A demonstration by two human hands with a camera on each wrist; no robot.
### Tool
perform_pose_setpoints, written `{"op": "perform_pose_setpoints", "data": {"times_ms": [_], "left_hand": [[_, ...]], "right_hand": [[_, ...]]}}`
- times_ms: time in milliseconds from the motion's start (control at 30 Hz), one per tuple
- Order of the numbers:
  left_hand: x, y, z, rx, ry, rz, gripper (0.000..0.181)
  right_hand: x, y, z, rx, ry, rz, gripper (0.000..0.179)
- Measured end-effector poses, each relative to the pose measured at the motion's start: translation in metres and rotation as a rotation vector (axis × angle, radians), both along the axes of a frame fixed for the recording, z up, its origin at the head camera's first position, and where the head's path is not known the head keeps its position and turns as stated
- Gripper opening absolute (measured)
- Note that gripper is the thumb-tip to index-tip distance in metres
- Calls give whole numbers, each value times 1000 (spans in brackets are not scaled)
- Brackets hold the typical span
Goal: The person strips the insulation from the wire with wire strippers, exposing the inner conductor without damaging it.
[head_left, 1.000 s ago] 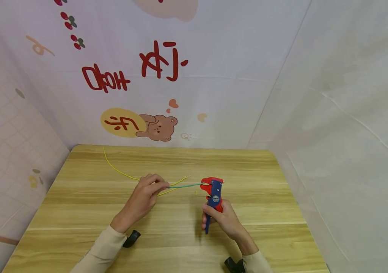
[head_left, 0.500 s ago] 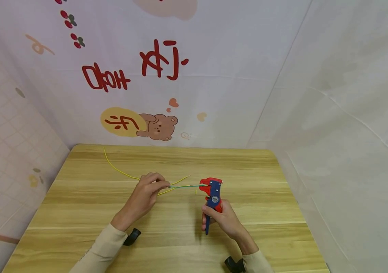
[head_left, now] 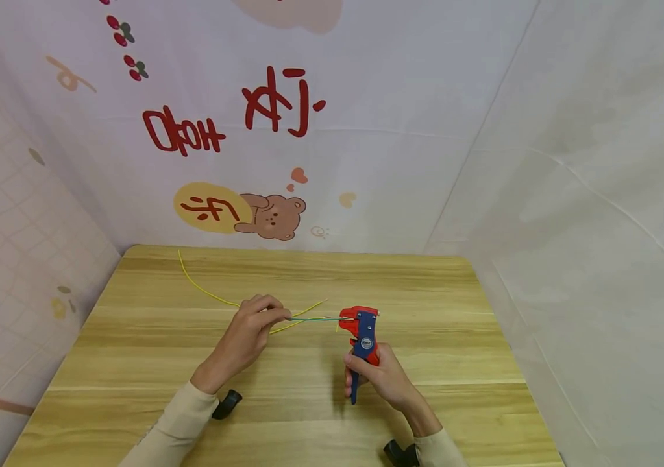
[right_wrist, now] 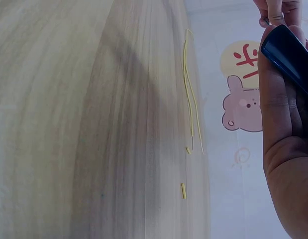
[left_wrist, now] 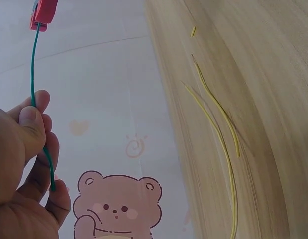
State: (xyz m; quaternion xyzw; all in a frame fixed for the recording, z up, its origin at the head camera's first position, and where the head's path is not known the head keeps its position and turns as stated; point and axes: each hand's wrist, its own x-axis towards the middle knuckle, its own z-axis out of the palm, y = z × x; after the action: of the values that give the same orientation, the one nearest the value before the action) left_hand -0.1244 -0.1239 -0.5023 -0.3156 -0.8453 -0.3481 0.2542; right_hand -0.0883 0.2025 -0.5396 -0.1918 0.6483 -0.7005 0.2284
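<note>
My left hand pinches a thin green wire between thumb and fingers. In the left wrist view the wire passes under the thumb, and its lower end lies against the curled fingers. Its other end reaches into the red jaws of a wire stripper; the tip inside is hidden in the left wrist view. My right hand grips the stripper's handles, head upward, above the table. The right wrist view shows one dark blue handle within the right hand.
Yellow wires with bare ends lie on the wooden table, partly behind the left hand in the head view. Short yellow insulation pieces lie near them. A printed cloth hangs behind the table, with further cloth at both sides.
The stripper has shifted slightly left and down, so the green wire reaches deeper into its jaws. The left hand stays nearly still, keeping its pinch on the wire.
</note>
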Motion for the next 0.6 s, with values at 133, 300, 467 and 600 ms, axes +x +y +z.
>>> {"op": "perform_pose_setpoints", "data": {"times_ms": [133, 300, 467, 600], "left_hand": [[0, 0, 0, 6, -17, 2, 21], [0, 0, 0, 13, -47, 9, 22], [0, 0, 0, 20, -70, 12, 23], [0, 0, 0, 20, -89, 17, 23]], "right_hand": [[0, -1, 1, -9, -2, 6, 37], [0, -1, 1, -2, -4, 3, 41], [1, -1, 2, 11, -3, 3, 41], [1, -2, 3, 12, -7, 11, 41]]}}
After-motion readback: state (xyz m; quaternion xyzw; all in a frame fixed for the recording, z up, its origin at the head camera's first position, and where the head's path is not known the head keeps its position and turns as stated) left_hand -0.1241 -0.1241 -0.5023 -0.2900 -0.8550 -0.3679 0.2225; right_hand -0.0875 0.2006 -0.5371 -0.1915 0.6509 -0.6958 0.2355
